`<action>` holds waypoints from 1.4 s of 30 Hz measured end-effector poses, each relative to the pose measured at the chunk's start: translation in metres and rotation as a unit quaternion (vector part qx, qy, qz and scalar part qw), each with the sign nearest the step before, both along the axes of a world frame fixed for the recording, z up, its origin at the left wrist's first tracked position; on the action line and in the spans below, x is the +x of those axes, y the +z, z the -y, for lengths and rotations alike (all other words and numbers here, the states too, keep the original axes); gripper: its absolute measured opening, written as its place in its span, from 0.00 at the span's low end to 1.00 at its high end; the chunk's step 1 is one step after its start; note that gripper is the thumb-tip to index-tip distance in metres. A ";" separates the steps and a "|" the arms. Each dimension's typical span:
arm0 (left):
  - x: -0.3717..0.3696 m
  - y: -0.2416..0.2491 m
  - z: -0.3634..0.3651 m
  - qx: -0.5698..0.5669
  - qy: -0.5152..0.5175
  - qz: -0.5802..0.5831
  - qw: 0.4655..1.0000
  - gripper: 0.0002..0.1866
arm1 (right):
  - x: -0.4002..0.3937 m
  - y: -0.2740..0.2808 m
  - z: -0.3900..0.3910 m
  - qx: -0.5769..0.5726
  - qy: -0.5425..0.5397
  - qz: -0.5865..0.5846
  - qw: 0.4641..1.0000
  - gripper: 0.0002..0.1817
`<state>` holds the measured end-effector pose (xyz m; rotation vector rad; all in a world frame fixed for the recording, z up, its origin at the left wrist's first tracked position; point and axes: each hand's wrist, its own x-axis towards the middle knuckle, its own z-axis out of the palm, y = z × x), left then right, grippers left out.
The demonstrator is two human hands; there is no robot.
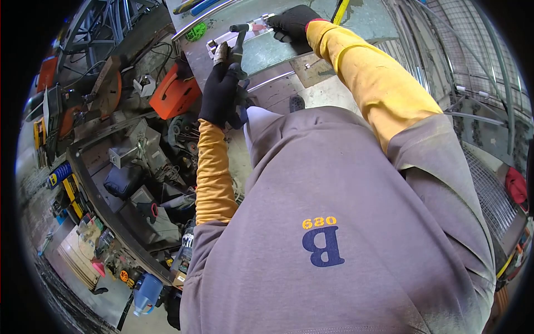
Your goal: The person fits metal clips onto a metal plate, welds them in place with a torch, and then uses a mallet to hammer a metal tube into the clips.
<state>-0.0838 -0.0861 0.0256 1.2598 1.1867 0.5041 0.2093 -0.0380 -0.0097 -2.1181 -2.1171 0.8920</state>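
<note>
On the bench [267, 54] at the top lies a pale metal piece [221, 40] with several parts on it. My left hand [220, 89], in a dark glove with a light fingertip, is closed on a dark tool [238, 49] whose head has a reddish end resting near the metal piece. My right hand [293, 24], in a black glove, is closed at the right end of the metal piece, and its fingertips are partly hidden. A green round object [196, 32] lies left of the metal piece.
A yellow strip [340, 11] lies right of my right hand. An orange case [174, 93] stands left of my left hand. A large bin [119, 225] with tools and scrap is at the left, with a blue jug [148, 291] below it.
</note>
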 end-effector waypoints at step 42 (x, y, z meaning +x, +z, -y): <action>0.008 0.011 -0.001 0.006 0.003 -0.047 0.999 0.20 | -0.007 0.006 0.004 -0.074 -0.264 -0.258 0.927 0.23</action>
